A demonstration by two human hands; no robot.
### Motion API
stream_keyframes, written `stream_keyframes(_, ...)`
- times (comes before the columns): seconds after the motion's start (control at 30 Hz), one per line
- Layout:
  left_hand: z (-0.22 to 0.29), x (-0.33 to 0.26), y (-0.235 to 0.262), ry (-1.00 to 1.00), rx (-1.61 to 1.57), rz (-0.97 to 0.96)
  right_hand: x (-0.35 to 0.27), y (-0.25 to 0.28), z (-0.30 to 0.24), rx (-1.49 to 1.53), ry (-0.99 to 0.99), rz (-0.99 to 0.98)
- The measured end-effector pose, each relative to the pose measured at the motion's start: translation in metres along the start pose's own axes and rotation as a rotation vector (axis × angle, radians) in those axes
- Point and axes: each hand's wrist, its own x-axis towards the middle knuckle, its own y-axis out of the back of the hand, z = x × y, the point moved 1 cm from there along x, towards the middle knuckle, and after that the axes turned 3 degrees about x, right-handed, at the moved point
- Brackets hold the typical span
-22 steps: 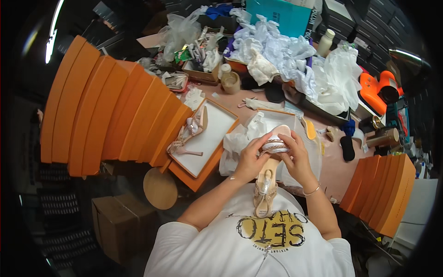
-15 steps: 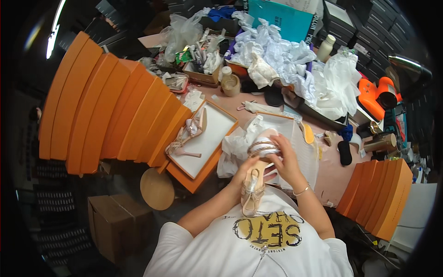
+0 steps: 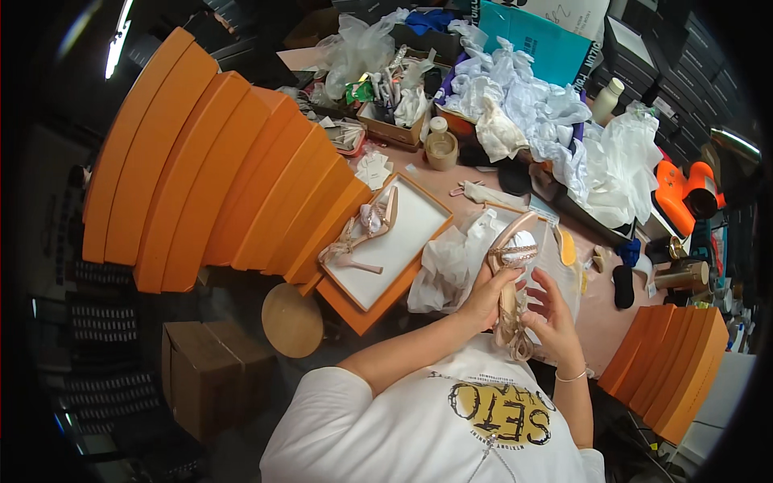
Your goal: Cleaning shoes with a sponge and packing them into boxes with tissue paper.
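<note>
A strappy heeled sandal (image 3: 508, 235) with braided, rose-gold-looking straps is in my left hand (image 3: 483, 298), whose fingers wrap round its middle. Its toe end points away from me, with white stuffing (image 3: 522, 245) under the front straps. My right hand (image 3: 552, 312) is beside the ankle straps, fingers curved and apart; whether a fingertip touches them I cannot tell. The matching sandal (image 3: 389, 216) lies on its side in a white-lined orange box part (image 3: 419, 211) to the left. Crumpled white tissue paper (image 3: 451, 270) is just beyond my left forearm.
Tall rows of orange shoeboxes (image 3: 233, 177) stand at left, and more orange boxes (image 3: 664, 362) at right. Along the back are a bin of crumpled paper (image 3: 515, 97), a jar (image 3: 440, 146) and a pale bottle (image 3: 608, 101). A round stool (image 3: 292, 320) and a carton (image 3: 211, 366) are below left.
The sandal has turned more upright, toe away from me. My left hand now grips its middle, and my right hand has left the front straps for the ankle-strap end. The whole view has shifted.
</note>
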Motion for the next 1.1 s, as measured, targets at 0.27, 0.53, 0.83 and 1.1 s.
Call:
stream_keyframes(0.27, 0.043, 0.016, 0.001, -0.127, 0.089, 0.105, 0.002, 0.017, -0.011, -0.168, -0.004, 0.049)
stream_keyframes(0.53, 0.028, 0.014, -0.002, -0.262, 0.303, 0.040, 0.007, -0.024, -0.017, -0.473, 0.088, -0.023)
stream_keyframes(0.83, 0.008, -0.003, 0.003, -0.255, 0.608, -0.225, -0.009, -0.022, 0.011, 0.336, -0.123, 0.043)
stream_keyframes(1.1, -0.014, -0.005, 0.015, -0.032, 0.540, -0.252, -0.040, 0.051, -0.045, 0.734, 0.463, 0.726)
